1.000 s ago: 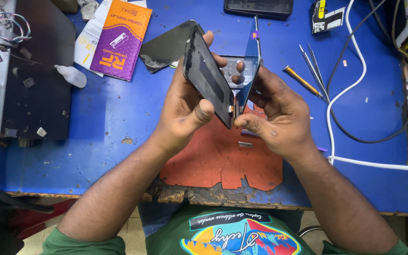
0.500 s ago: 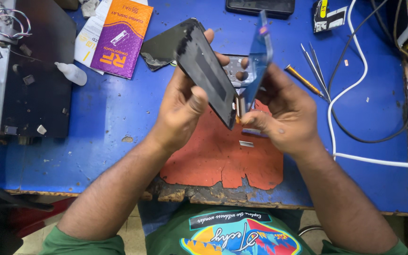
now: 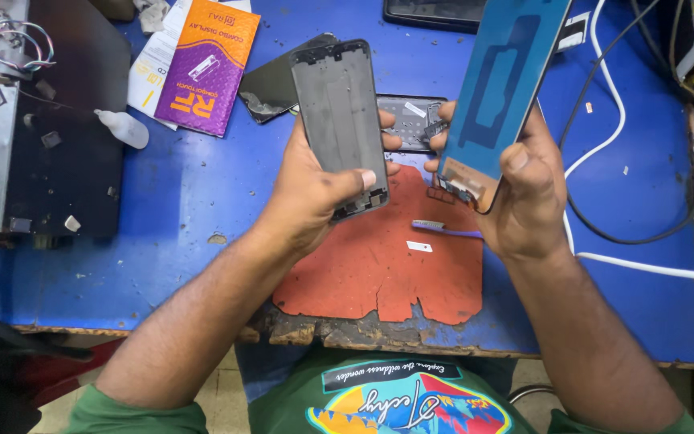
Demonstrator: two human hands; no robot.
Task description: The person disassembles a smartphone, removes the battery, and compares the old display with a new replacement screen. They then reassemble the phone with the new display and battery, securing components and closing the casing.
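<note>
My left hand (image 3: pixel 319 189) grips a dark grey phone frame (image 3: pixel 339 120), held upright with its inner side facing me. My right hand (image 3: pixel 524 193) holds a phone display panel (image 3: pixel 504 88) by its lower end; its blue back faces me and the panel tilts to the right. The two parts are apart, side by side above a worn orange work mat (image 3: pixel 383 269). A thin purple tool (image 3: pixel 443 231) and a small white scrap (image 3: pixel 419 247) lie on the mat below my hands.
A blue table (image 3: pixel 186 209) carries a purple-and-orange package (image 3: pixel 206 68), a small white bottle (image 3: pixel 122 127), a dark phone back cover (image 3: pixel 271 80), another phone part (image 3: pixel 411 120), a black device at the far edge (image 3: pixel 431 12), white and black cables (image 3: pixel 604 161), and a black-and-grey machine (image 3: pixel 34 120) at left.
The display panel and frame, held close together before, have been separated. My right hand swung the panel up and to the right; my left hand turned the frame flat towards me.
</note>
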